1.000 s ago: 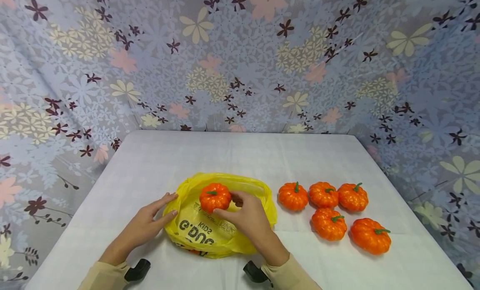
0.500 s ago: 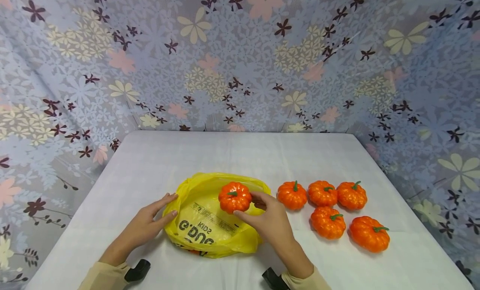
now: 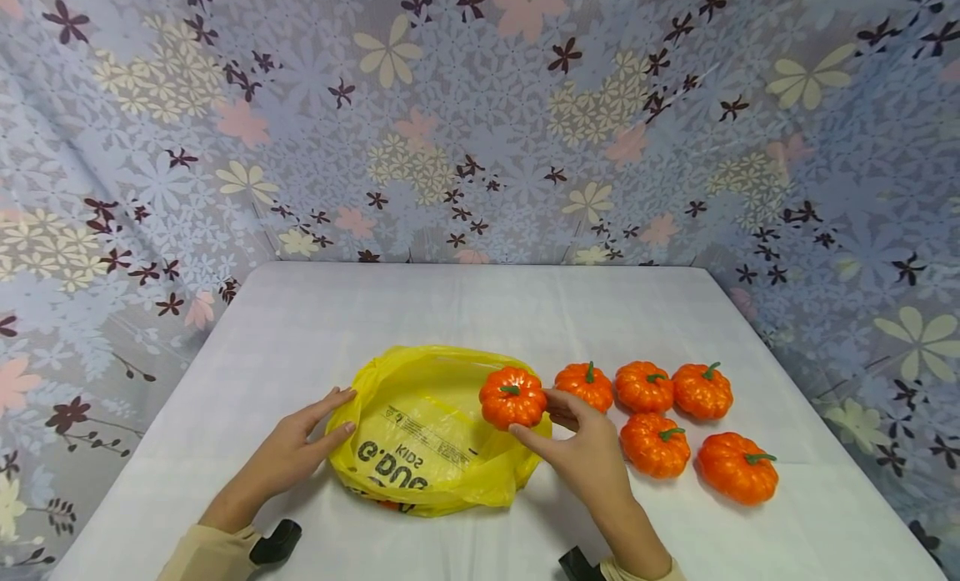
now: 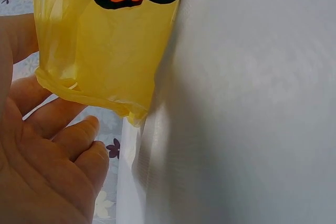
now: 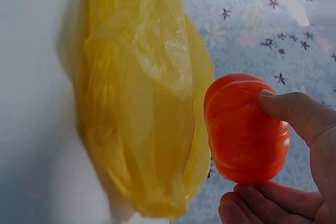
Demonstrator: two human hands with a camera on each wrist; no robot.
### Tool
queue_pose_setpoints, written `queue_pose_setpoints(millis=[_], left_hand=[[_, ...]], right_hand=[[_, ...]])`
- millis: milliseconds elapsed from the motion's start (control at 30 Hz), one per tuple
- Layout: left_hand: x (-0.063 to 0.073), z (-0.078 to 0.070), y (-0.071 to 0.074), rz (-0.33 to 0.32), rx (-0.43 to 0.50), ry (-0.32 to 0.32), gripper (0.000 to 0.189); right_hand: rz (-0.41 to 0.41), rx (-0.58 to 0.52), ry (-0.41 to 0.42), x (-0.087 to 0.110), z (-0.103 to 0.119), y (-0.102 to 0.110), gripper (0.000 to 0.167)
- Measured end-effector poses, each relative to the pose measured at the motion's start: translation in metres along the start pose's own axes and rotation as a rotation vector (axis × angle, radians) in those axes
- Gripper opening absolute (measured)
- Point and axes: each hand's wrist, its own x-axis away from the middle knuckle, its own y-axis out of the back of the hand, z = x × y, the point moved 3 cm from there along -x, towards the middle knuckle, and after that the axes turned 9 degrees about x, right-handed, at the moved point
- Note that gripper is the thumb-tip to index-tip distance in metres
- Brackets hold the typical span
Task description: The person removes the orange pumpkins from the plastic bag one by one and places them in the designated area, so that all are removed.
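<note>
A small orange pumpkin [image 3: 512, 398] with a green stem is held between the thumb and fingers of my right hand [image 3: 581, 443], over the right rim of the yellow plastic bag [image 3: 442, 498]. In the right wrist view the pumpkin [image 5: 247, 129] shows its smooth underside, with the thumb on it and curled fingers below. The bag lies with its mouth wide, dark printed letters visible inside. My left hand [image 3: 296, 448] is at the bag's left rim, thumb and index finger spread. From the left wrist, the bag [image 4: 115, 61] hides some fingertips; the other fingers are loosely bent.
Several more pumpkins [image 3: 655, 445] stand to the right of the bag, the nearest one [image 3: 588, 385] partly behind my right hand. Everything is on a white-covered table [image 3: 487, 306]. A floral cloth [image 3: 480, 122] hangs behind and at the sides.
My right hand has carried the pumpkin rightward, from over the middle of the bag to its right rim. The left hand has stayed at the left rim.
</note>
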Motion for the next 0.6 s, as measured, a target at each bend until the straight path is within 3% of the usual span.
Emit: queue_pose_setpoints(millis=[200,400,600], left_hand=[[0.000,-0.001,0.001,0.001,-0.008,-0.005,0.057],[-0.001,-0.004,0.003,-0.003,-0.015,-0.023,0.056],[0.000,-0.001,0.001,0.009,-0.015,0.014,0.058]], right_hand=[[-0.033,0.020,-0.072,0.010,-0.016,0.014,0.075],[-0.009,-0.002,-0.208,0.019,-0.033,0.027,0.085],[-0.003,0.039,-0.275,0.029,-0.046,0.036,0.091]])
